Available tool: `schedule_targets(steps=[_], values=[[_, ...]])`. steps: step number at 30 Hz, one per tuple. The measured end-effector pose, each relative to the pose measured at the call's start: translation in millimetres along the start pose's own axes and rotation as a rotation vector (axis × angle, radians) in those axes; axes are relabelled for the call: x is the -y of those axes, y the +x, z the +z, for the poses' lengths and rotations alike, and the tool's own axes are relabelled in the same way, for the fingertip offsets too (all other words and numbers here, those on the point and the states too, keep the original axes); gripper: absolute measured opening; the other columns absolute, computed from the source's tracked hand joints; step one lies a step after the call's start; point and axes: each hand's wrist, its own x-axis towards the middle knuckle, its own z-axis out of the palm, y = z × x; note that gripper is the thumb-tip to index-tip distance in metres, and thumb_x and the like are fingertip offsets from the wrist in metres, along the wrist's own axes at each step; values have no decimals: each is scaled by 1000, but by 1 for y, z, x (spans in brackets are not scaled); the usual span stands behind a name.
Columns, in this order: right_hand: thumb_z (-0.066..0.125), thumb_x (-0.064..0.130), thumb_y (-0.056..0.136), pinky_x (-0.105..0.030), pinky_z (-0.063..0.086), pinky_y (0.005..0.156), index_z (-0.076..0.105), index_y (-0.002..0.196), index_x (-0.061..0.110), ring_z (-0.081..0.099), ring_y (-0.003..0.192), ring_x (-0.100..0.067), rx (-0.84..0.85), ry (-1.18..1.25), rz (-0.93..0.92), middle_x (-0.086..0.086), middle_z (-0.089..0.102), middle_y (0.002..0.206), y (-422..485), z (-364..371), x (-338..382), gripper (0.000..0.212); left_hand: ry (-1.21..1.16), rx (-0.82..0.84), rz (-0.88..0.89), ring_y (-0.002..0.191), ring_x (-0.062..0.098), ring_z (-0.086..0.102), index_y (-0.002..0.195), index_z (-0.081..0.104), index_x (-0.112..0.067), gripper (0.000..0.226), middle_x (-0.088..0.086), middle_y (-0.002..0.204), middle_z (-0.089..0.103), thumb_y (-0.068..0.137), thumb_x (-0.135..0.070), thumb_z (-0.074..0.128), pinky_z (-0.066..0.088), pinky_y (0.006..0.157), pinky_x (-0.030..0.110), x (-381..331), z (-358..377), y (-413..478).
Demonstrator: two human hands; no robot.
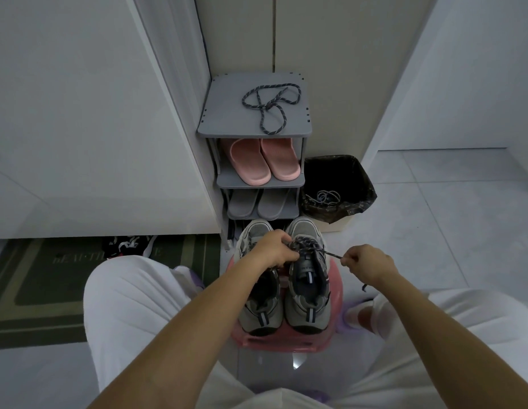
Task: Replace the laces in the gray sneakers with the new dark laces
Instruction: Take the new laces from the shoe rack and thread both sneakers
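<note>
"Two gray sneakers [307, 315], you say. Where are they?"

"Side by side on a pink stool [286, 343] between the person's knees, heels toward the camera, toes toward the shoe rack [227, 121]."

"And the hands?"

"The left hand [274, 250] reaches across the left sneaker [258, 318]. Its curled fingers pinch the dark lace [305, 245] where it crosses over the right sneaker [310, 280]. The right hand [366, 262] is out to the right of that shoe, thumb and finger pinching a strand of the same lace. The strand runs taut from the eyelets to the fingertips, and a dark end shows just below that wrist."

"Is the left sneaker laced?"

"I cannot tell; the left hand and forearm cover most of its front."

"Any other lace about?"

"A second dark lace [271, 109] lies in loose loops on top of the rack. A pale lace [324, 197] lies in the black-lined bin [360, 184] just right of the rack."

"What's on the shelves?"

"Pink slippers [264, 162] on the upper one, gray slippers [257, 203] on the one below. A green doormat [35, 278] lies on the tiled floor [463, 216] at the left."
</note>
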Motion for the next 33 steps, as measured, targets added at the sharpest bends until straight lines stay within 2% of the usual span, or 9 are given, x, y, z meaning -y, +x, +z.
schedule_targets(steps=[3,7,12,16,21,24,28,30,33], values=[[51,26,93,-34,41,85,58,73,34,55,82,-15,-32,53,-2,21,53,67,1,-1,-5,22,-1,11,-13,69,14,60,124,51,-10,46,7,99,65,82,-14,70,47,54,23,-2,0,-1],[48,32,95,-33,37,82,60,84,31,54,82,-18,-56,8,0,7,60,79,0,1,-2,17,20,10,-14,60,10,56,126,49,-14,48,8,110,62,81,-8,66,41,44,18,-7,2,-1],[44,26,96,-34,32,86,63,94,30,49,87,-17,-76,5,59,7,60,89,-5,-4,-14,19,12,16,-41,66,11,55,123,50,-14,44,0,90,58,82,-8,63,47,54,22,-6,0,-2],[50,35,94,-34,38,86,60,85,33,57,87,-16,-46,66,66,9,65,83,-6,-9,-23,14,23,28,-29,76,16,58,120,52,-14,40,0,90,60,82,-11,65,55,69,32,-5,0,-1],[57,30,89,-37,48,88,59,75,29,60,85,-17,39,57,103,6,67,83,-5,-15,-28,14,83,-15,40,59,10,58,94,64,-12,8,2,74,63,86,-12,66,48,52,21,-7,-6,-4],[60,27,88,-33,49,79,60,75,24,59,82,-18,73,32,147,-2,67,86,-5,-18,-36,13,217,-120,76,55,11,54,86,71,-9,10,0,72,65,87,-13,62,49,55,24,-2,-22,-5],[64,20,88,-27,44,58,65,81,6,57,63,-18,-50,414,95,-6,65,71,-8,-31,-22,15,393,-131,-3,85,19,67,84,73,-14,11,3,92,70,86,-15,62,55,82,34,11,-34,-5],[63,17,88,-23,39,50,65,82,4,54,55,-14,-82,660,92,-5,62,66,-11,-40,-4,15,396,-157,34,89,15,65,88,72,-15,9,1,98,70,86,-18,63,52,82,30,8,-31,-9],[62,15,89,-17,38,45,63,82,8,51,46,-7,-57,890,65,-5,61,66,-13,-49,24,11,235,-167,213,80,9,58,97,68,-17,14,-2,96,66,89,-27,62,45,70,22,-15,-15,-20]])
